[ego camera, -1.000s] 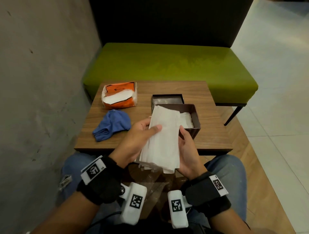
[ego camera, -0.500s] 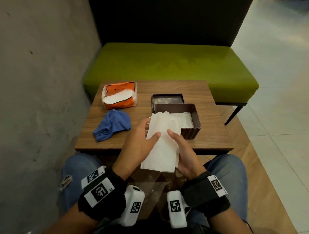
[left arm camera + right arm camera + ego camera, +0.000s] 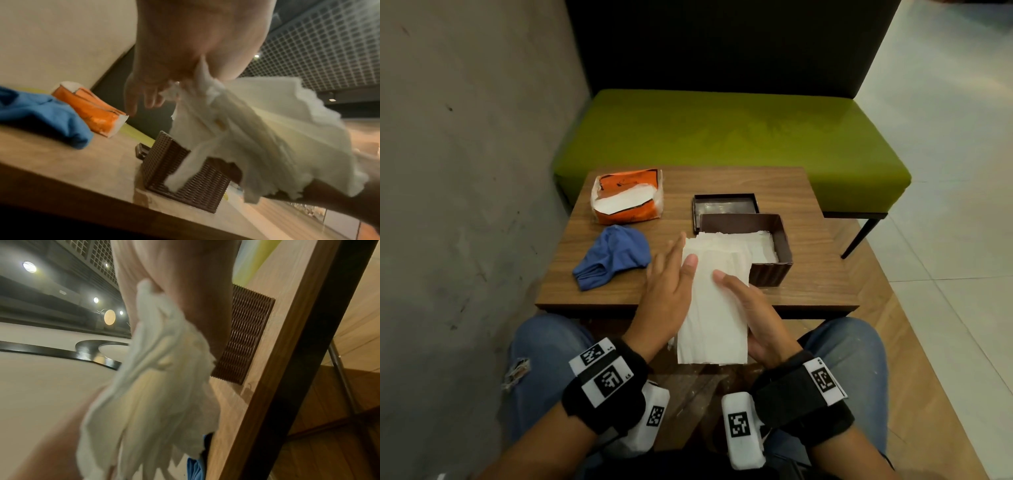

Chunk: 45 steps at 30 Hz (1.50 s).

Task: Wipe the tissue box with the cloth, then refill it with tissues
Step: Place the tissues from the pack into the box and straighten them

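So the wiping looks finished, as far as I can judge: the cloth (image 3: 613,255) lies bunched on the surface (image 3: 808,281) just beyond my left hand (image 3: 666,291), and neither hand touches it. What I am in the middle of is the refill. I hold a stack of tissues (image 3: 714,308) between both hands, my left thumb pressed on top of it with the fingers stretched out straight along its left edge, and my right hand (image 3: 750,318) cupped along its right edge with the thumb on top and the fingers hidden beneath. The far end of the stack already lies over the near left corner of the box (image 3: 774,270), which stands open just ahead of my right hand with white tissues already inside. Its lid (image 3: 724,205) rests upturned right behind it, touching or nearly so.

Left to do, I reckon: seat this stack flat in the box, then put the lid on.

The near end of the stack hangs past the surface's front edge, over my lap, so it is unsupported there. The stack looks longer than the box, so it may need folding or turning. There is free room to the right of the box; on the left the cloth and the orange pack (image 3: 626,197) take up the space.
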Tool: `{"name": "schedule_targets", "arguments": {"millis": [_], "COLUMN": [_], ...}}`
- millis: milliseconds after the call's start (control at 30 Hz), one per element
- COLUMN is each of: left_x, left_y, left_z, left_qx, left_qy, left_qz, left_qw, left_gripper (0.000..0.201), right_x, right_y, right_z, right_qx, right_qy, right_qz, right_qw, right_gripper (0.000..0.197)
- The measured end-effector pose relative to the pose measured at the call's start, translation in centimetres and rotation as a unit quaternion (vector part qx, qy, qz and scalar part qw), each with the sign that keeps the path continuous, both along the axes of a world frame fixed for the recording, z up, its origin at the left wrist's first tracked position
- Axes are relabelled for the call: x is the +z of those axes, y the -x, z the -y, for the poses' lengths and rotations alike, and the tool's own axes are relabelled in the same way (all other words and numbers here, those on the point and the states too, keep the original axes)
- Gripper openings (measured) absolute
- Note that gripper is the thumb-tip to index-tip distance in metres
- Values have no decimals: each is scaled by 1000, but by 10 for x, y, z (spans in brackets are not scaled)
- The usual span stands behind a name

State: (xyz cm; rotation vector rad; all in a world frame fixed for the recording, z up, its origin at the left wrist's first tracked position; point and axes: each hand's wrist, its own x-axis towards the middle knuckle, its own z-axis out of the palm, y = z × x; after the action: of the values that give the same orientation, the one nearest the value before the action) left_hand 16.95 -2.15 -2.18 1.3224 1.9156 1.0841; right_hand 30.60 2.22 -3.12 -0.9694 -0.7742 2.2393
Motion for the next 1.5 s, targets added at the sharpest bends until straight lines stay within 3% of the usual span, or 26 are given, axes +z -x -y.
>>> {"name": "schedule_targets", "arguments": {"millis": [133, 200, 400, 600, 667, 767, 867, 933, 1033, 1133, 1233, 1367, 1433, 1500], "left_x": [7, 6, 9, 26, 30, 25, 17, 14, 9, 10, 14, 14, 12, 4], "left_y": [5, 10, 18, 16, 16, 15, 18, 20, 7, -14, -14, -20, -15, -5], "left_z": [3, 2, -9, -16, -25, -31, -23, -13, 1, 3, 0, 1, 3, 6], "left_qx": [70, 88, 24, 44, 44, 19, 79, 108, 39, -25, -20, -90, -30, 35], "left_qy": [-113, -120, -8, -135, -120, -22, -25, 3, 93, 102, 75, 84, 51, 17], "left_qz": [-124, -156, -179, -161, -131, -95, -34, 73, 264, 238, 228, 202, 253, 365], "left_qw": [983, 976, 984, 977, 983, 995, 996, 991, 959, 966, 971, 972, 966, 930], "left_gripper": [51, 48, 25, 12, 13, 19, 46, 60, 55, 40, 33, 41, 51, 70], "right_x": [-2, -2, -1, -1, -1, -1, -1, -2, -2, 1, 3, 5, 5, 6], "right_y": [-3, -4, -5, -3, -2, -1, -5, -9, -4, 5, 3, 6, 7, 4], "right_z": [-1, -2, -3, -2, 0, -1, -6, -9, -10, -5, -5, -5, -5, -10], "right_qx": [-3, -7, -6, 6, 6, 6, -20, -41, -57, -72, -76, -116, -145, -170], "right_qy": [4, 0, -21, -42, -41, -33, -41, -35, -38, -63, -59, -93, -75, -31], "right_qz": [13, 16, 29, 42, 35, 35, 42, 35, 35, 52, 35, 88, 56, -20], "right_qw": [1000, 1000, 999, 998, 999, 999, 998, 998, 997, 994, 995, 985, 985, 985], "right_gripper": [44, 43, 34, 33, 37, 44, 41, 43, 47, 45, 41, 37, 36, 45]}}
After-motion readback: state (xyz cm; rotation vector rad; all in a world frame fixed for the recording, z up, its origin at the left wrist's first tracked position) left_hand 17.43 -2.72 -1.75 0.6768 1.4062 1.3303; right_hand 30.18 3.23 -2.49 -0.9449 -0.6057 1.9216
